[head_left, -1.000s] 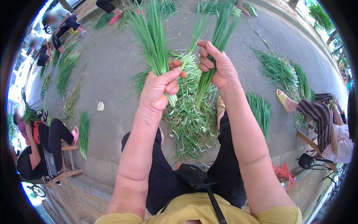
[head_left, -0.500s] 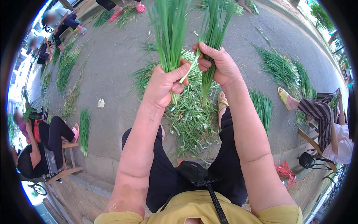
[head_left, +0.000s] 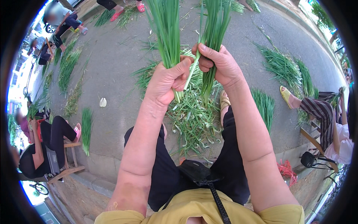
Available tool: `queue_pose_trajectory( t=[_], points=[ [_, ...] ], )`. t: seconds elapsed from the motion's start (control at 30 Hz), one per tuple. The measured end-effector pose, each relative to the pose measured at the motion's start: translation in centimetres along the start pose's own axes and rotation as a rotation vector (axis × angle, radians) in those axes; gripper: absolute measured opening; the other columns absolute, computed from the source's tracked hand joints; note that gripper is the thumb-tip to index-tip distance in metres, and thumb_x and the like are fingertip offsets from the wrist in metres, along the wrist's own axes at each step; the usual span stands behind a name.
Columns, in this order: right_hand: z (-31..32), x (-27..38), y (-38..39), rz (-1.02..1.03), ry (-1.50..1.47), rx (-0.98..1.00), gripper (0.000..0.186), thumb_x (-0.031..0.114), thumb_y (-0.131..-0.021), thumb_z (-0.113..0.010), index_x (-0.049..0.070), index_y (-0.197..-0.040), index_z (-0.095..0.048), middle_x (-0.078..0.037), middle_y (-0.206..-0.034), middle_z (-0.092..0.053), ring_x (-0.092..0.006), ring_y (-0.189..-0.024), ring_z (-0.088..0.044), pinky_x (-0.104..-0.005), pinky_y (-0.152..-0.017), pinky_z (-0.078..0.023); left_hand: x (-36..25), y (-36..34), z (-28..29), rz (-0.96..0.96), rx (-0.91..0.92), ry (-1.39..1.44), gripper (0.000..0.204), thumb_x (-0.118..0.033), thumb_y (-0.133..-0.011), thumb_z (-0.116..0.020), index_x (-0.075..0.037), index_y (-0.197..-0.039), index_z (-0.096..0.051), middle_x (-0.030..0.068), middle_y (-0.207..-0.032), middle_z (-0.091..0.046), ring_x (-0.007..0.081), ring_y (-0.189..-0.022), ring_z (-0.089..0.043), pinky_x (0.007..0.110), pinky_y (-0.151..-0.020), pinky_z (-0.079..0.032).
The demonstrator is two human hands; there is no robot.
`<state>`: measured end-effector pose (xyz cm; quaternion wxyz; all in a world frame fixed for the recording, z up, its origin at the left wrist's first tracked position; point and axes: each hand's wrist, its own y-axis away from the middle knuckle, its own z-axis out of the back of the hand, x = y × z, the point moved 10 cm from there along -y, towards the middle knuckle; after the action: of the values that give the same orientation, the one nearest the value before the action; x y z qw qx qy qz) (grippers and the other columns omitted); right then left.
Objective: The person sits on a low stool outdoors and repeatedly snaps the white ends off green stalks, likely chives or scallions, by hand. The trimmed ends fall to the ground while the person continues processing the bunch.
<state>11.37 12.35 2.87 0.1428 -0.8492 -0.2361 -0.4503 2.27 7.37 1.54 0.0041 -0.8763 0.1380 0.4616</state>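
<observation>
Green leafy stalks [head_left: 166, 35] stand in the person's left hand [head_left: 169, 76], raised over the pavement [head_left: 121, 74], the fingers closed around them low down near the pale bases — a hold that seems to gather the ends while leaving the long blades free. The right hand [head_left: 218, 63] is curled around a second bundle [head_left: 216, 28], its thumb and forefinger pinching one pale stalk [head_left: 192, 72] at the side nearer the left hand; the three lower fingers apparently bear the bundle so those two can handle a single piece. Below, a loose pile of trimmings [head_left: 195, 127] lies between the parted feet, likely there because it is right under the hands. Neater bunches lie well apart on either side, one to the left [head_left: 86, 128] and one to the right [head_left: 264, 108], perhaps set out of the way of the scraps. As for containers, a black bag [head_left: 194, 170] rests at the lap and another black bag [head_left: 308, 159] is by the wooden bench [head_left: 317, 142] — what either holds cannot be seen.
</observation>
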Motion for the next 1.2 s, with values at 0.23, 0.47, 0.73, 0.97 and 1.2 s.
queue_pose_trajectory(
  t=[0.23,0.47,0.73,0.97,1.2],
  points=[
    [0.6,0.8,0.3,0.01,0.214,-0.09,0.018,0.019,-0.077,-0.074,0.005,-0.083,-0.064,0.004,-0.061,-0.052,-0.0045,-0.049,-0.039,-0.0205,-0.046,-0.028,-0.6,-0.1,-0.9,-0.105,-0.039,-0.155,0.036,-0.01,-0.072,-0.077,-0.002,-0.102,-0.058,-0.0007,-0.073,-0.056,0.0019,-0.047,-0.041,0.017,-0.039,-0.028],
    [-0.2,0.7,0.5,-0.002,0.455,-0.039,0.02,0.02,-0.072,-0.076,0.007,-0.078,-0.063,0.001,-0.064,-0.06,-0.0047,-0.05,-0.044,-0.0202,-0.046,-0.032,0.4,-0.4,-0.9,-0.005,0.059,-0.064,0.042,-0.035,-0.083,-0.067,-0.006,-0.11,-0.054,0.0045,-0.077,-0.059,-0.0001,-0.047,-0.042,0.015,-0.04,-0.029],
    [-1.2,0.3,0.5,-0.012,0.511,0.008,0.021,0.021,-0.076,-0.074,0.006,-0.077,-0.059,0.001,-0.063,-0.056,-0.0074,-0.051,-0.052,-0.0209,-0.044,-0.032,1.9,-0.6,-0.6,0.084,0.105,-0.026,0.034,-0.032,-0.08,-0.071,-0.005,-0.095,-0.056,0.0045,-0.077,-0.058,0.0023,-0.051,-0.044,0.015,-0.042,-0.033],
    [-0.1,-0.5,0.2,-0.025,0.462,-0.016,0.025,0.027,-0.076,-0.074,0.005,-0.081,-0.062,0.0,-0.064,-0.059,-0.0063,-0.054,-0.055,-0.019,-0.045,-0.034,1.8,-0.8,-0.6,0.07,0.064,-0.099,0.037,-0.032,-0.082,-0.069,-0.005,-0.103,-0.055,0.0038,-0.08,-0.055,0.0044,-0.061,-0.047,0.015,-0.044,-0.036],
    [1.9,-0.5,-0.4,-0.052,-0.08,-0.109,0.035,0.037,-0.09,-0.058,0.002,-0.086,-0.057,-0.001,-0.071,-0.052,-0.0053,-0.05,-0.039,-0.021,-0.046,-0.033,1.4,-1.0,-0.1,0.025,0.066,0.022,0.036,-0.043,-0.086,-0.059,-0.01,-0.076,-0.048,0.0024,-0.071,-0.051,0.0116,-0.069,-0.051,0.022,-0.05,-0.045]
  ],
)
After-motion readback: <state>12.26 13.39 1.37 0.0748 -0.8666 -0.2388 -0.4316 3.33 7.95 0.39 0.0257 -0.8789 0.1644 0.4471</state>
